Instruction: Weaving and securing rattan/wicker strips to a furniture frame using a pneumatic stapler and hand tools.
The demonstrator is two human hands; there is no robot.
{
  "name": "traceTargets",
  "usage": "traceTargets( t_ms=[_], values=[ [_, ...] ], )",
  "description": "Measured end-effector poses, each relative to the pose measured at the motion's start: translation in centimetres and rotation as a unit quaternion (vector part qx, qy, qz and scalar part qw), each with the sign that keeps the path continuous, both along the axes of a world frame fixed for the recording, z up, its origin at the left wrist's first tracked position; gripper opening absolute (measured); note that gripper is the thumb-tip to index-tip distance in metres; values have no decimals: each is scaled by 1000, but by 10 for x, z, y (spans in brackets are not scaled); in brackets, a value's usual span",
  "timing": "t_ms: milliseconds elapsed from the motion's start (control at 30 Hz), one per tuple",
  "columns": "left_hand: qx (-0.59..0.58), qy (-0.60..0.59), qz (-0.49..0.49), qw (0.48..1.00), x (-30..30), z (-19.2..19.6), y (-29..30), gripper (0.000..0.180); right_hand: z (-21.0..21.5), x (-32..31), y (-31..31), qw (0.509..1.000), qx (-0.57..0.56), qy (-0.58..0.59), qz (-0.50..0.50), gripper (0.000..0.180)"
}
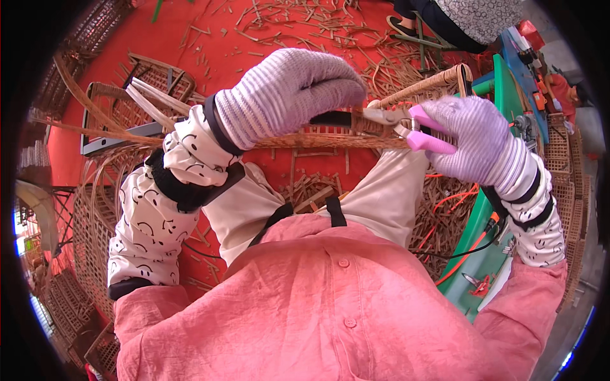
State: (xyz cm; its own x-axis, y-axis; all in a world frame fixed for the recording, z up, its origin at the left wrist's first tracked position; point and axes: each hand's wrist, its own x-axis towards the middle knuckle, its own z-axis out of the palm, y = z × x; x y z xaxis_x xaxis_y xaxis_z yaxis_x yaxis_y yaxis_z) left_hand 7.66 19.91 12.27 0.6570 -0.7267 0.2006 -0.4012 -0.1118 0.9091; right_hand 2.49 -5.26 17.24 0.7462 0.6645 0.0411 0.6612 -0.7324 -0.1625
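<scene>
Both hands wear lilac-and-white striped gloves. My right hand (473, 136) is closed round a pair of cutters (420, 136) with pink handles. Its metal jaws are against the wrapped part of a woven rattan frame (330, 138), which lies across my lap and has a black bar along it. Above that frame, my left hand (295, 95) has its fingers bent down and pressed together close to the jaws. Whatever is in its fingertips is hidden by the glove. Long loose rattan strips (82, 101) fan out at the frame's left end.
Scraps of cane litter the red floor covering (171, 38). At the right stands a green bench-like piece (505, 95) with tools beside it and an orange cord (457, 270). Woven panels (92, 216) stand at the left. Another person (476, 19) sits at the far right.
</scene>
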Motion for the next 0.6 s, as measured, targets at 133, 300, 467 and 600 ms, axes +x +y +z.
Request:
traceTargets(
  t_ms=[133, 300, 467, 600],
  values=[
    [66, 33, -78, 994, -11, 7, 13, 19, 3, -19, -13, 998, 26, -28, -53, 31],
    [113, 23, -7, 993, -40, -12, 10, 79, -33, -92, -154, 888, 138, -120, -421, 55],
    [173, 107, -33, 978, -36, -8, 10, 68, -96, -256, -288, 665, 32, -47, -744, 49],
    [219, 133, -18, 966, -34, -3, 5, 61, -127, -350, -300, 525, 40, 41, -849, 62]
  ],
)
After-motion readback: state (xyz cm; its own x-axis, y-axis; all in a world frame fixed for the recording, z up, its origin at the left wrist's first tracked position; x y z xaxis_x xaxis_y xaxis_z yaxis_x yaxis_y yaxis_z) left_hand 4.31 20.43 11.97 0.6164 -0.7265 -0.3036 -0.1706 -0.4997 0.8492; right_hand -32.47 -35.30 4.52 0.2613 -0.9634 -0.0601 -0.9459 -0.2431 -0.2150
